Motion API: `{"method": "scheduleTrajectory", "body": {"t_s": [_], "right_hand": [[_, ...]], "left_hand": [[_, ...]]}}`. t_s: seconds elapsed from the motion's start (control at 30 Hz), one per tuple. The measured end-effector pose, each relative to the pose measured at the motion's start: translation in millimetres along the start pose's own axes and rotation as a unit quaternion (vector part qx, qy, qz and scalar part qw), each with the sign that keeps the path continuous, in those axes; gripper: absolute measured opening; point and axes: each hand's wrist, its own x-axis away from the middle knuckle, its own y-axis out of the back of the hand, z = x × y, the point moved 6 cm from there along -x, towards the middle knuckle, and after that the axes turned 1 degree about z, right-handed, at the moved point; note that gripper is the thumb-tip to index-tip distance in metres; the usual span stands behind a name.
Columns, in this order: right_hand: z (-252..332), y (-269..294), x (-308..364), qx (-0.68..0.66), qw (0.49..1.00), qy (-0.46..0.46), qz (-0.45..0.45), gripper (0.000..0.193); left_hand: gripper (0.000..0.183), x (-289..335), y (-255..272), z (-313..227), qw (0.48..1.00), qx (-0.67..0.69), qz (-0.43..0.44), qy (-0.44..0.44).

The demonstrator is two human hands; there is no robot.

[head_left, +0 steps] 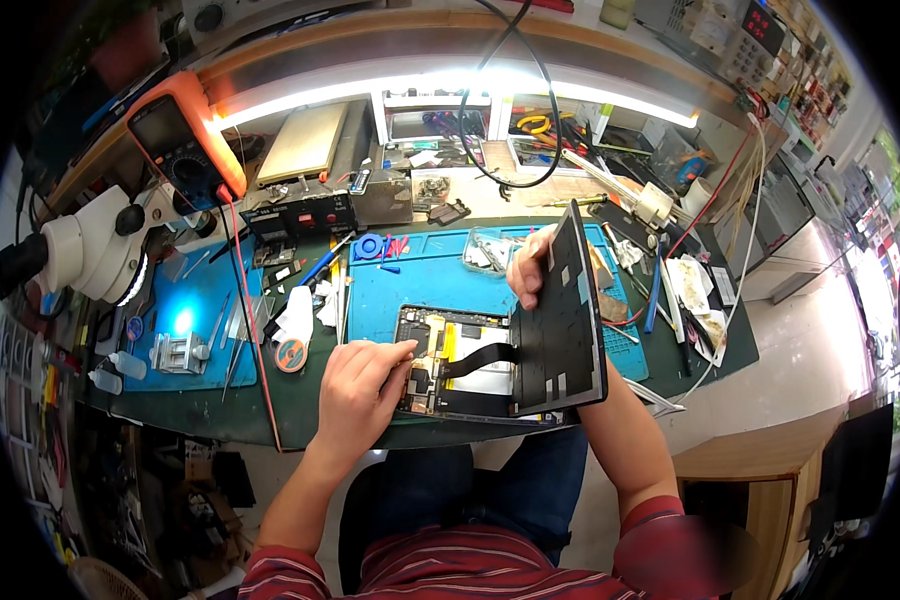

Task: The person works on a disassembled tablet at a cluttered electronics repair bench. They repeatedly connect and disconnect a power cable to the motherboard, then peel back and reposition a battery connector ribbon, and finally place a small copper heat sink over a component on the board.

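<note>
Opened tablet (485, 382): I see it across the near edge of the large blue mat (420, 280), base flat, inner parts exposed.
Screen panel (560, 320): tilted up over the mat's right half, dark inner face leftward, a black ribbon cable (485, 357) running from it to the base.
Left hand (360, 385): by the mat's near left corner, fingers close together at the tablet; I cannot tell whether they grip.
Right hand (533, 266): above the mat's right half, fingers clamped on the panel.
Clear box (488, 252): on the mat's far part.
Orange multimeter (185, 140): beyond the mat, leftward.
</note>
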Motion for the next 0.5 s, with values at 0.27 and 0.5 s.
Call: {"method": "scheduleTrajectory", "body": {"t_s": [0.27, 0.5], "right_hand": [[6, -6, -1, -0.015, 1.000, 0.007, 0.005, 0.033], [18, -15, -4, -0.071, 0.994, -0.023, 0.077, 0.033]], "left_hand": [[0.036, 1, 0, -1, 1.000, -0.005, 0.010, -0.009], [0.036, 3, 1, 0, 1.000, -0.003, -0.002, -0.007]]}}
